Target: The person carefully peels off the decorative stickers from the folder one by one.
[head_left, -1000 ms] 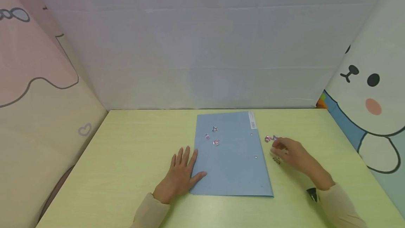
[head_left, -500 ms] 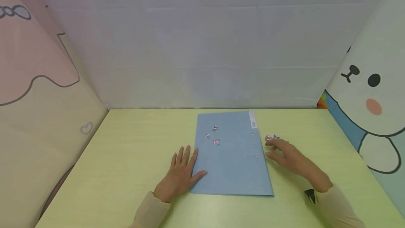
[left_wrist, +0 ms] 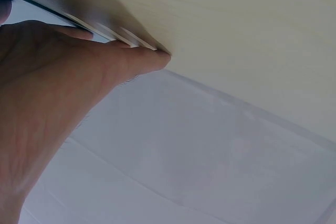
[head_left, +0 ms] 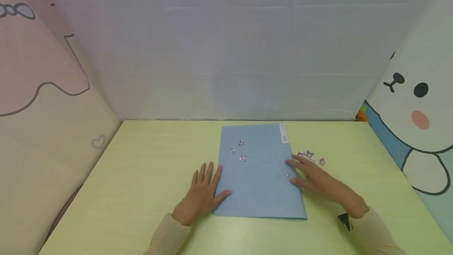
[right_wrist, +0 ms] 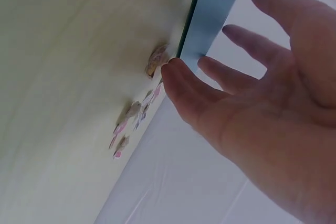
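Observation:
A blue file folder (head_left: 260, 192) with a barcode label and two small rivets lies on the table. On its upper left part sit three small cartoon-figure pieces, including a pink one (head_left: 243, 158) and a black-and-white one (head_left: 242, 143). My left hand (head_left: 199, 198) lies flat at the folder's left edge, fingers spread, thumb on the blue cover. Over the right edge reaches my right hand (head_left: 318, 182), fingers extended and apart, holding nothing visible; fingertip contact is hard to tell. Beside that hand are several more cartoon pieces (head_left: 322, 161), partly hidden by it.
A small black object (head_left: 344, 221) is by the right sleeve, partly covered. Behind the yellow table (head_left: 159, 156) hangs a white sheet (head_left: 212, 50). Cartoon-printed cloths (head_left: 407, 137) stand at both sides. In the right wrist view, loose pieces (right_wrist: 121, 124) lie beside the folder.
My right hand has moved left from the loose pieces to the folder's right edge, its fingers spreading from a near pinch. The left hand has stayed in place.

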Demonstrator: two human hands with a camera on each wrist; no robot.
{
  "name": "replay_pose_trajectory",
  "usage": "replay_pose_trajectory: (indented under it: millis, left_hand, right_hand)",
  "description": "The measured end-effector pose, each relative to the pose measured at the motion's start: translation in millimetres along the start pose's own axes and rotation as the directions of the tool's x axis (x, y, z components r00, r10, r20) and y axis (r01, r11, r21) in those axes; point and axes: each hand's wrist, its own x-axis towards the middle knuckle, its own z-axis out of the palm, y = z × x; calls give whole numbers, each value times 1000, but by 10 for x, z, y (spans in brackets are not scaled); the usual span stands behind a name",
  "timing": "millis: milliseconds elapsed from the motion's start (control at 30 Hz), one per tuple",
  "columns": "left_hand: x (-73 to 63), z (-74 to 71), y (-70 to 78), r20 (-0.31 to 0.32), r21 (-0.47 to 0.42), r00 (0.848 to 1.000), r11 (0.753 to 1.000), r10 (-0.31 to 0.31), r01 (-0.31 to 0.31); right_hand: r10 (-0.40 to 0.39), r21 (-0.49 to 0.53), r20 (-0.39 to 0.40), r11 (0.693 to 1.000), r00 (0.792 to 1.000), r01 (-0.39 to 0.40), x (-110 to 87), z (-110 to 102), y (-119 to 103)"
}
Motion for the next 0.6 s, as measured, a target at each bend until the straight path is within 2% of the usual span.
replay_pose_trajectory:
  millis: [167, 333, 600]
  left_hand:
    - [5, 1, -8, -5, 2, 1000, 1000, 7, -7]
    - [8, 11, -27, -14, -4, 1000, 1000, 19, -19]
    - [45, -49, -26, 55, -11, 998, 1000, -11, 12]
  right_hand:
    - [-5, 6, 52, 1000, 999, 4, -39, 36, 6]
    - [-47, -13, 56, 999, 997, 48, -55, 84, 33]
    - [-60, -53, 62, 997, 996, 63, -47, 95, 24]
